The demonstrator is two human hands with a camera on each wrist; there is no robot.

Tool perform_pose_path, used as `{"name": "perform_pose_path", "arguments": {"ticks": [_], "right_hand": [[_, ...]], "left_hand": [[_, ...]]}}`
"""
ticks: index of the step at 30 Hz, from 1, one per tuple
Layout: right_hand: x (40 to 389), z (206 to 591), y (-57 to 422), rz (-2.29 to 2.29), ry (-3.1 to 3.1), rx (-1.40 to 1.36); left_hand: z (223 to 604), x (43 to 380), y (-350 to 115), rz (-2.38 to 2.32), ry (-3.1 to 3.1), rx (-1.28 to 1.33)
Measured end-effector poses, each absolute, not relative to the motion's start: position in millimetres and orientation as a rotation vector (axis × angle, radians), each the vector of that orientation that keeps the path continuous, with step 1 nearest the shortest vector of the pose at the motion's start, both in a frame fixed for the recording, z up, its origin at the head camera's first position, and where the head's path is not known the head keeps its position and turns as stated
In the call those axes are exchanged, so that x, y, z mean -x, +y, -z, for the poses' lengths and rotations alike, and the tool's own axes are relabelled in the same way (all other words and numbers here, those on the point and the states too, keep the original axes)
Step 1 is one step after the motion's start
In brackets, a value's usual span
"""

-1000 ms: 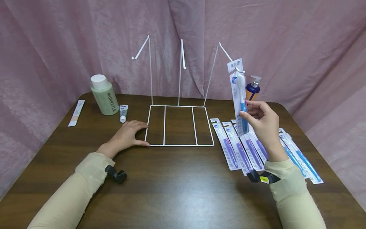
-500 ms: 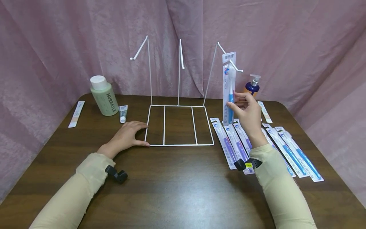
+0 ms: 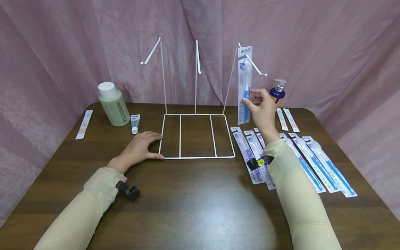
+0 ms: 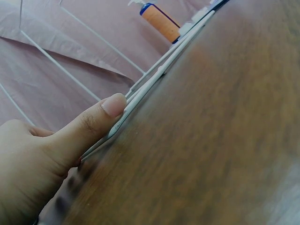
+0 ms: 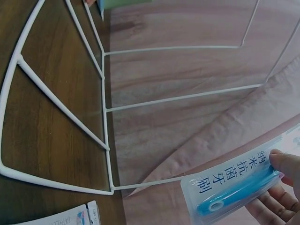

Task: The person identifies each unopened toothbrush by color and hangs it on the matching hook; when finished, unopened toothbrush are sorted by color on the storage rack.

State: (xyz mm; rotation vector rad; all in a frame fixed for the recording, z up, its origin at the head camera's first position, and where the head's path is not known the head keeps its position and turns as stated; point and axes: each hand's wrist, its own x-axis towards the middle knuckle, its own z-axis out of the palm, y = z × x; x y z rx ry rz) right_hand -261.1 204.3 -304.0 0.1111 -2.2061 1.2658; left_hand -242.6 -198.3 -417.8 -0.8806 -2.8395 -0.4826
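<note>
My right hand (image 3: 260, 108) pinches a packaged blue toothbrush (image 3: 243, 80) between thumb and fingers, with the pack upright. The right hook (image 3: 257, 66) of a white wire display rack (image 3: 200, 158) passes through the slot near the pack's top. In the right wrist view, the pack's lower end and the blue handle (image 5: 236, 190) show beside the fingers. My left hand (image 3: 139, 147) rests at the rack's front left corner, thumb on the front bar and fingertips at the side bar. From the left wrist, the thumb (image 4: 89, 124) lies straight along the wire.
Packaged purple toothbrushes (image 3: 245, 154) and blue ones (image 3: 331, 168) lie in a row at the right. A pump bottle (image 3: 277, 93) and two slim sachets (image 3: 291, 119) are behind them. A green bottle (image 3: 115, 106), a small tube (image 3: 135, 123) and another sachet (image 3: 84, 124) stand or lie left.
My right hand has carried the toothbrush pack left and back, up along the right hook from its tip toward its rear. The left hand has stayed at the rack's corner.
</note>
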Motion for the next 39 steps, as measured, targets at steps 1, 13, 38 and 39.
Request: {"name": "perform_pose_path", "arguments": {"ticks": [1,13,38,39], "right_hand": [[264.2,303.9,203.5,-1.276,-2.199,-0.113],[293.4,303.3,194.2,-1.213,-2.243,0.011],[303.3,295.3,195.5,-1.07,-2.372,-0.017],[303.0,294.0,197.1,-1.067,-2.374,-0.024]], "left_hand": [[417.2,242.9,-198.3,0.481,-2.843,0.879],[418.4,241.8,-198.8,0.486,-2.846,0.872],[419.2,243.5,-196.2,0.507,-2.834,0.883],[418.8,243.7,-196.1,0.508,-2.832,0.885]]}}
